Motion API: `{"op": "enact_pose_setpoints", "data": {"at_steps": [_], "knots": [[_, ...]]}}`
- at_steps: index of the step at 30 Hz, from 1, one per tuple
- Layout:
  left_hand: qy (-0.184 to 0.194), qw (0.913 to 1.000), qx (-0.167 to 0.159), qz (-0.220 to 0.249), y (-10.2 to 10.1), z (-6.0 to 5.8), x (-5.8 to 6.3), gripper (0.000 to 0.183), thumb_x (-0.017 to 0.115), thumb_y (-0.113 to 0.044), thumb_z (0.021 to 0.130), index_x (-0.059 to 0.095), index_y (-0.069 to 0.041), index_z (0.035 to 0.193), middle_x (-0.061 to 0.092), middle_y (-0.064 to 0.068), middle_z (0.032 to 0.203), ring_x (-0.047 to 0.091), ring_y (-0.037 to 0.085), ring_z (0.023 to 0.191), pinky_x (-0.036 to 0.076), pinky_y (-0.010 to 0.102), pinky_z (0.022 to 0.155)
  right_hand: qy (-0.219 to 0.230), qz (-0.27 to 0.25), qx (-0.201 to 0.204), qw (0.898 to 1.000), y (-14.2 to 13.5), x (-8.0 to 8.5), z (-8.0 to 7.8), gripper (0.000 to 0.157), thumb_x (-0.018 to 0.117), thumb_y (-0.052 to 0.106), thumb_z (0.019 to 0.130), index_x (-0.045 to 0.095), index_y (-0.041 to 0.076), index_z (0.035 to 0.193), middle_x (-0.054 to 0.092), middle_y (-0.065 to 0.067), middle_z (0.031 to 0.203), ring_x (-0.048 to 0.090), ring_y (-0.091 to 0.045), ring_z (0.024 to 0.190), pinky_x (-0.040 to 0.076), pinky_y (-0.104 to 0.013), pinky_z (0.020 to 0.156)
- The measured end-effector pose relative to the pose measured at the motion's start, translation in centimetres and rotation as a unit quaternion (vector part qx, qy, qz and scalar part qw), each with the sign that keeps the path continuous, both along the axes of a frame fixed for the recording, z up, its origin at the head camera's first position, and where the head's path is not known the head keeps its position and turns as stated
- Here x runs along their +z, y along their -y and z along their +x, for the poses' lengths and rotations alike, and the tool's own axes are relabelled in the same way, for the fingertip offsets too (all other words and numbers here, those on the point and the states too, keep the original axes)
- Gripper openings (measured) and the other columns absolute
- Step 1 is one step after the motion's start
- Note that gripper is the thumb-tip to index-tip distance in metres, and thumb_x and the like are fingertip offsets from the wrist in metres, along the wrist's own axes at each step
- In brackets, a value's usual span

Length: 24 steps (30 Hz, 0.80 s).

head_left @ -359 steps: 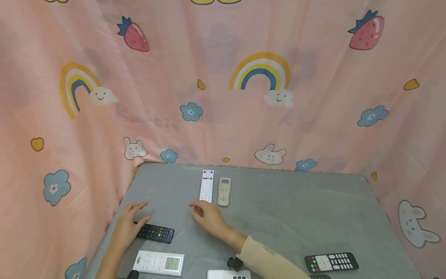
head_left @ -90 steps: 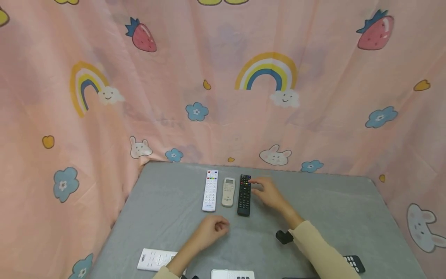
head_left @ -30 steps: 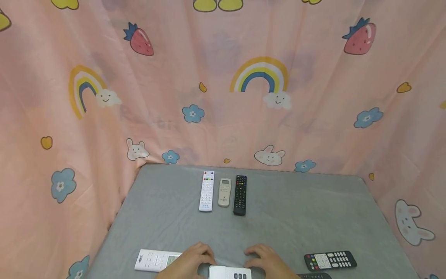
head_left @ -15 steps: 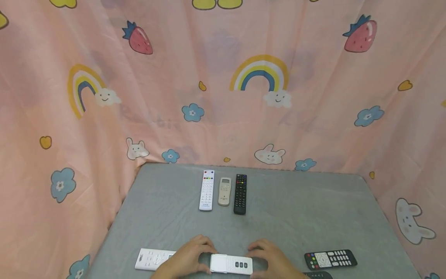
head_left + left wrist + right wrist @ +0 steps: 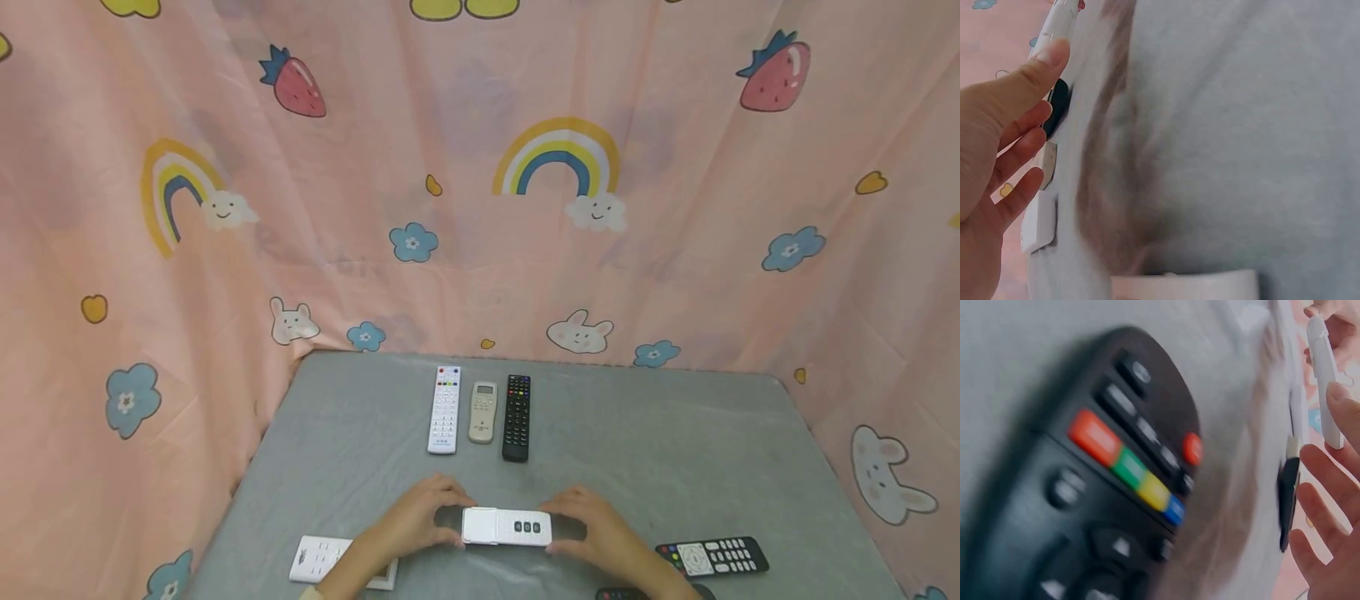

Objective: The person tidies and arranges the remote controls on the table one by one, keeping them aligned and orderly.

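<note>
Between both hands a white remote control [image 5: 507,527] with three dark buttons is held crosswise, one end in each hand. My left hand [image 5: 412,521] pinches its left end between thumb and fingers. On the other end, the thumb and fingers of my right hand [image 5: 603,537] do the same. The right wrist view shows the white remote [image 5: 1324,381] raised off the grey cloth, a hand at either end. Beyond the hands stand a white remote with many keys [image 5: 445,410], a small beige remote [image 5: 482,412] and a black remote [image 5: 516,418], side by side.
A white remote with a display [image 5: 318,557] lies partly under the left forearm. At right is a black remote with a pale dial [image 5: 712,557]. Another black remote [image 5: 1085,512] with coloured buttons lies under the right forearm. A pink patterned curtain [image 5: 480,275] surrounds the table.
The black remote went from the left side into the back row. Both hands then came to the white remote at the front, gripped its ends and brought it up and farther from the body.
</note>
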<state>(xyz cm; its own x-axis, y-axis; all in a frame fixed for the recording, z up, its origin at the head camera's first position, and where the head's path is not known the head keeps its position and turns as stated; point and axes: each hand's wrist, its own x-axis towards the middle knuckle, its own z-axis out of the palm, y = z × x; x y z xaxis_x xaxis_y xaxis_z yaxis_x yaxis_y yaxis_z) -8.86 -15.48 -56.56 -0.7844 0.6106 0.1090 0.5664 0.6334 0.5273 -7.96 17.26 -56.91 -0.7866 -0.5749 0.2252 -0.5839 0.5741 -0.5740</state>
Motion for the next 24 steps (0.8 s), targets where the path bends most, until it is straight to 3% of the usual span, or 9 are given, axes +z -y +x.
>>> {"op": "enact_pose_setpoints", "data": {"at_steps": [5,10,16,20,24], "knots": [[-0.034,0.9993,0.009,0.012,-0.6,-0.8,-0.1,0.054,0.086,-0.039,0.066,0.072,-0.023,0.116,0.070,-0.010,0.108,0.061,0.009,0.105,0.051,0.028,0.095,0.051,-0.009,-0.030,0.998,-0.5,0.4,-0.8,0.050,0.083,0.035,0.074,0.070,0.021,0.121,0.071,0.009,0.112,0.061,-0.008,0.102,0.054,-0.032,0.089],[-0.047,0.9983,0.033,0.004,-1.6,-1.6,-0.3,0.053,0.084,-0.045,0.067,0.071,-0.027,0.115,0.071,-0.013,0.107,0.061,0.006,0.101,0.052,0.026,0.091,0.121,0.021,-0.074,0.990,-1.2,1.0,-2.1,0.053,0.080,0.032,0.078,0.066,0.025,0.129,0.070,0.010,0.118,0.064,-0.015,0.109,0.053,-0.042,0.095],[-0.059,0.9962,0.063,0.008,-3.2,-2.6,-0.4,0.051,0.085,-0.046,0.065,0.073,-0.025,0.110,0.073,-0.012,0.098,0.060,0.001,0.089,0.051,0.020,0.080,0.161,0.001,-0.073,0.984,-2.1,1.7,-4.0,0.054,0.076,0.027,0.084,0.061,0.019,0.136,0.069,0.003,0.129,0.066,-0.020,0.114,0.048,-0.054,0.101],[-0.055,0.9948,0.084,0.012,-4.4,-3.2,-0.3,0.051,0.086,-0.046,0.063,0.075,-0.024,0.107,0.073,-0.012,0.093,0.059,-0.001,0.084,0.050,0.018,0.077,0.166,-0.025,-0.078,0.983,-2.6,2.3,-5.2,0.053,0.073,0.026,0.086,0.059,0.015,0.137,0.068,-0.001,0.130,0.068,-0.013,0.107,0.048,-0.056,0.101],[-0.052,0.9925,0.107,0.027,-5.4,-3.6,0.0,0.049,0.087,-0.045,0.062,0.075,-0.024,0.104,0.073,-0.012,0.090,0.056,-0.002,0.081,0.048,0.016,0.073,0.173,-0.049,-0.096,0.979,-3.0,2.7,-6.4,0.051,0.072,0.028,0.088,0.060,0.015,0.136,0.069,-0.002,0.128,0.067,-0.022,0.114,0.046,-0.059,0.103]]}}
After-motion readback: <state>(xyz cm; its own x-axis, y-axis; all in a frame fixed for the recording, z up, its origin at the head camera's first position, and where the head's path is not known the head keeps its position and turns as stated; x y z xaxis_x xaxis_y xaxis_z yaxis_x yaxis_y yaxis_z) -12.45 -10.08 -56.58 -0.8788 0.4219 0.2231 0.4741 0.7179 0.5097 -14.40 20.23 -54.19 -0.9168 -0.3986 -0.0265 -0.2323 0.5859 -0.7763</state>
